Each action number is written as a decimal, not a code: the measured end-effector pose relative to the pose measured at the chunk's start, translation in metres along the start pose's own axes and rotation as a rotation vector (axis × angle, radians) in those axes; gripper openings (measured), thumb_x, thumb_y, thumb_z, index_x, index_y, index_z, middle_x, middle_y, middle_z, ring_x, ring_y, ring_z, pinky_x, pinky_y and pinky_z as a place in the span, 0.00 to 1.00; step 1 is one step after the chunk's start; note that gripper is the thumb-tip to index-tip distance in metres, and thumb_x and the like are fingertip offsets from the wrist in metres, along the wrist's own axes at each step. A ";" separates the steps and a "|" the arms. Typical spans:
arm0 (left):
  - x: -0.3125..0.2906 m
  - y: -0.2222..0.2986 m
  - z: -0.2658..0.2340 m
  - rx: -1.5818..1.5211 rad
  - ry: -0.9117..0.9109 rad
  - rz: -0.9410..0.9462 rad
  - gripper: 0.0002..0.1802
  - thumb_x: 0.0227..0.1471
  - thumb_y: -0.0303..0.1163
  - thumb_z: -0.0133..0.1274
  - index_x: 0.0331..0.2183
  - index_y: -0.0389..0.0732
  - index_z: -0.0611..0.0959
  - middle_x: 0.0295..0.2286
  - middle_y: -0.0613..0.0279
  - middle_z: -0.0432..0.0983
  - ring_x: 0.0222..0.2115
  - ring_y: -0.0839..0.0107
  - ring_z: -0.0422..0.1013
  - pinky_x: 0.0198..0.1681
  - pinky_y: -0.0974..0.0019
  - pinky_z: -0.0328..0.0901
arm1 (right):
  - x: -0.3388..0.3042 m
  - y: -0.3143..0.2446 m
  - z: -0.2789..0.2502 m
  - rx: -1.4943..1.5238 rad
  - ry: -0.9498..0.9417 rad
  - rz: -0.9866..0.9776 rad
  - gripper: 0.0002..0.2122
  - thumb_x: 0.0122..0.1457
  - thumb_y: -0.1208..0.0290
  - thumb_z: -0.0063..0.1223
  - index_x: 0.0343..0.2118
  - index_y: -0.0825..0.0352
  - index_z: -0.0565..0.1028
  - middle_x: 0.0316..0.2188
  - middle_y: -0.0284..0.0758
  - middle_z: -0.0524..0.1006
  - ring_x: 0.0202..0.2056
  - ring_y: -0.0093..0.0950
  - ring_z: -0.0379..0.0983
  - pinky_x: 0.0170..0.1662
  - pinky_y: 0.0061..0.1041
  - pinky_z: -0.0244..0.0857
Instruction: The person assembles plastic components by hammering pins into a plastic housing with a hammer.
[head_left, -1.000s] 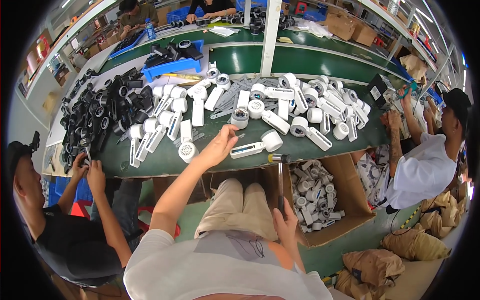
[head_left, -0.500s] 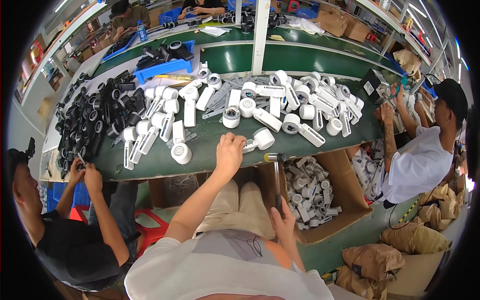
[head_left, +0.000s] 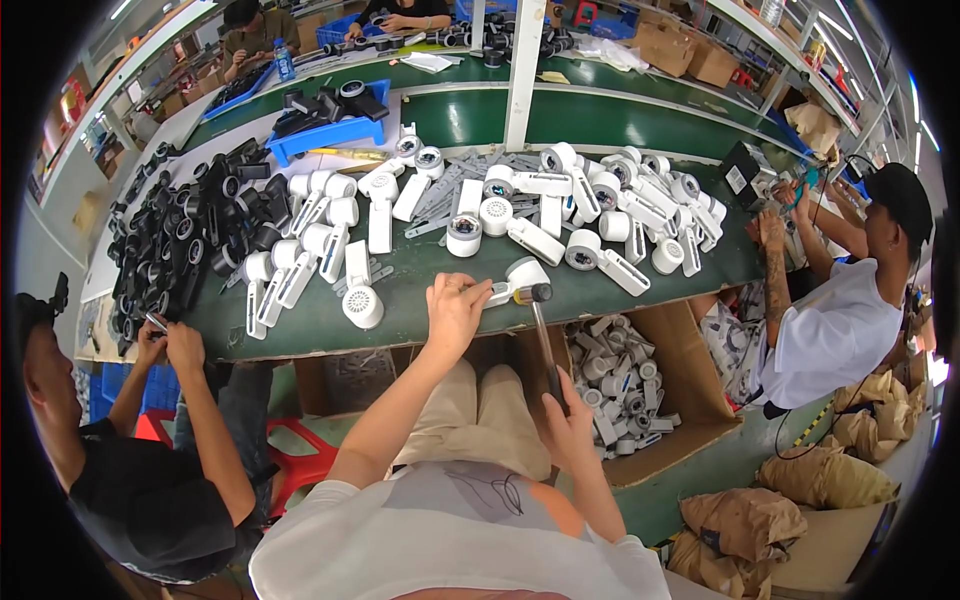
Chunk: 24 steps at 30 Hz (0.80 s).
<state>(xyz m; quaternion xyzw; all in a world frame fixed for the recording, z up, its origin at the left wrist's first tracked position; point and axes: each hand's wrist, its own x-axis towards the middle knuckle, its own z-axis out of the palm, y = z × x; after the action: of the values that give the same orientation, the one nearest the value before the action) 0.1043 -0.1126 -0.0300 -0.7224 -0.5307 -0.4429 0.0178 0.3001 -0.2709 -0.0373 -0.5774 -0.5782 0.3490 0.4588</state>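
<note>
My left hand [head_left: 458,312] grips the handle of a white handheld fan [head_left: 526,271] at the table's front edge. The fan lies on its side with its round head to the right. In my right hand [head_left: 570,425] is a small hammer [head_left: 544,340], held by the dark end of its handle. The hammer's head overlaps the fan's round end from my view; I cannot tell whether they touch. Beyond my hands, several white fans [head_left: 495,215] and loose grey flat strips [head_left: 437,203] cover the green table [head_left: 420,290]. Another white fan [head_left: 361,302] lies left of my left hand.
Black fans [head_left: 180,240] are heaped on the left, with a blue bin [head_left: 330,138] behind. Below the table's edge stands a cardboard box [head_left: 690,385] of white fans. Co-workers sit on both sides, and more work beyond the shelf post [head_left: 521,80].
The hammer has swung left and its head has come down over the fan's round end. My right hand has risen slightly. My left hand keeps its grip, shifted slightly left.
</note>
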 end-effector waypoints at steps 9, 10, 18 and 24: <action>0.003 -0.015 0.007 -0.384 -0.114 -0.274 0.09 0.39 0.26 0.62 0.29 0.45 0.87 0.24 0.63 0.76 0.29 0.66 0.68 0.34 0.64 0.62 | 0.046 -0.028 -0.013 -0.302 -0.073 -0.102 0.21 0.59 0.75 0.48 0.56 0.65 0.64 0.36 0.50 0.75 0.37 0.47 0.73 0.40 0.34 0.66; 0.003 -0.016 0.008 -0.410 -0.094 -0.270 0.08 0.38 0.25 0.62 0.28 0.44 0.86 0.23 0.62 0.76 0.28 0.65 0.68 0.33 0.65 0.63 | 0.046 -0.032 -0.015 -0.280 -0.020 -0.168 0.21 0.58 0.75 0.48 0.56 0.64 0.64 0.36 0.50 0.75 0.37 0.47 0.72 0.40 0.34 0.66; 0.004 -0.017 0.009 -0.481 -0.097 -0.290 0.06 0.37 0.24 0.63 0.25 0.40 0.84 0.21 0.60 0.74 0.27 0.65 0.68 0.32 0.65 0.64 | 0.056 -0.036 -0.015 -0.445 -0.090 -0.223 0.21 0.58 0.73 0.48 0.56 0.62 0.64 0.35 0.49 0.74 0.36 0.49 0.71 0.37 0.40 0.66; 0.004 -0.016 0.008 -0.409 -0.094 -0.255 0.05 0.38 0.25 0.62 0.25 0.41 0.85 0.22 0.59 0.74 0.28 0.63 0.68 0.32 0.64 0.64 | 0.051 -0.041 -0.018 -0.493 -0.134 -0.084 0.21 0.59 0.73 0.47 0.56 0.63 0.63 0.37 0.50 0.74 0.39 0.50 0.70 0.40 0.39 0.65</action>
<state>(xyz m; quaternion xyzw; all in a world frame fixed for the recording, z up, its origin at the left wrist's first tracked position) 0.0972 -0.0985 -0.0395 -0.6578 -0.5172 -0.5058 -0.2098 0.3068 -0.2266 0.0130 -0.6229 -0.6982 0.2157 0.2792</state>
